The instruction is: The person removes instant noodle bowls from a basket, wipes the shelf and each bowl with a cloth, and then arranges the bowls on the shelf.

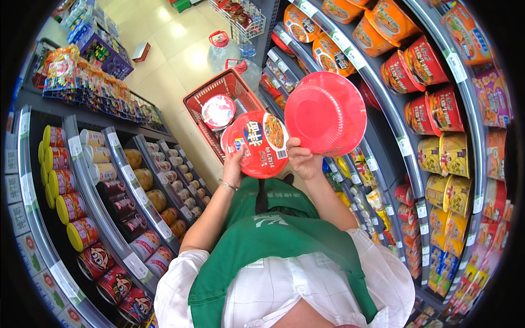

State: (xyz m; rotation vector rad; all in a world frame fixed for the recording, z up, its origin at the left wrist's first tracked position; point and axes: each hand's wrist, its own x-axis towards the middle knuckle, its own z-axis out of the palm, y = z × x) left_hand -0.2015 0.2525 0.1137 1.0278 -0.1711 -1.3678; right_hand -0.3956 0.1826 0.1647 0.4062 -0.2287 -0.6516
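My left hand (pixel 234 166) grips a red instant noodle bowl (pixel 262 149) by its rim, the printed lid facing up at me. In my right hand (pixel 303 158) is a second red noodle bowl (pixel 324 112), tilted so that its ribbed plain underside shows; its lid is hidden. The two bowls are side by side, close to each other. Beyond the left one, a red plastic shopping basket (pixel 197 98) holds a white-and-red lidded noodle tub (pixel 218 111) and other goods that are partly covered.
Shelves of noodle bowls (pixel 424 61) curve along my right. On the left, a shelf unit (pixel 74 147) carries cans and jars. Large clear water bottles (pixel 221 51) with red handles stand past the basket, near a wire rack (pixel 250 28). A small box (pixel 141 52) lies on the tiled floor (pixel 164 41).
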